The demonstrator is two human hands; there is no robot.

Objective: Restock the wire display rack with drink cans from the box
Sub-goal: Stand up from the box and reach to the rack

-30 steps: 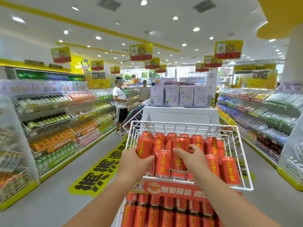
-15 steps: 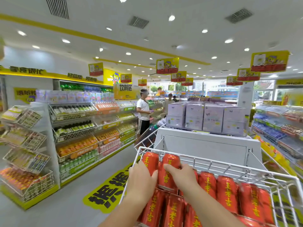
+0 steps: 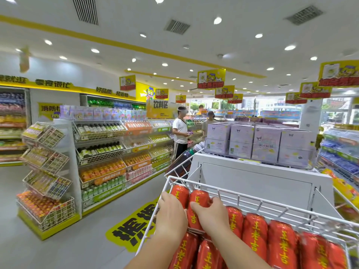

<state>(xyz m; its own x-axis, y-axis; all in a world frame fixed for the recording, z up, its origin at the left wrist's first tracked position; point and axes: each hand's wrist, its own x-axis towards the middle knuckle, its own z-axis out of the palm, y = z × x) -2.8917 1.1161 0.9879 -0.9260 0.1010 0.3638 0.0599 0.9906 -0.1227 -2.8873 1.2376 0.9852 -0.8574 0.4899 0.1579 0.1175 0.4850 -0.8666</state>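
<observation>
Now, far left: a tiered stand of tilted wire baskets (image 3: 46,171) holds small packets, too blurred for us to read. Beside it a long shelf unit (image 3: 104,152) carries bottled drinks, with dark bottles on the upper tiers, orange ones lower and green ones at the bottom. On the floor (image 3: 58,249) lies a yellow sticker (image 3: 128,230) with black characters, its right edge hidden behind the rack corner. Further back in the aisle stands a person in a white shirt (image 3: 180,133).

Left hand (image 3: 171,216): it reaches over the rack's left front corner, with its fingers (image 3: 169,199) curled round the end can (image 3: 179,192), the leftmost of the back row.

Right hand (image 3: 211,216): its fingers (image 3: 200,208) are clamped on the second can (image 3: 199,197), which touches the end can's right side. We cannot tell whether these two rest on the rack bottom or are lifted.

Both sit just inside the back wire of the wire display rack (image 3: 252,199). The back row of red cans (image 3: 272,239) runs on rightward, packed side by side. A front row (image 3: 206,255) stands under our wrists.

Behind the rack a white counter (image 3: 252,183) carries lilac cartons (image 3: 266,144). Far right are shelves of blue-packed goods (image 3: 342,154), which are blurred.
</observation>
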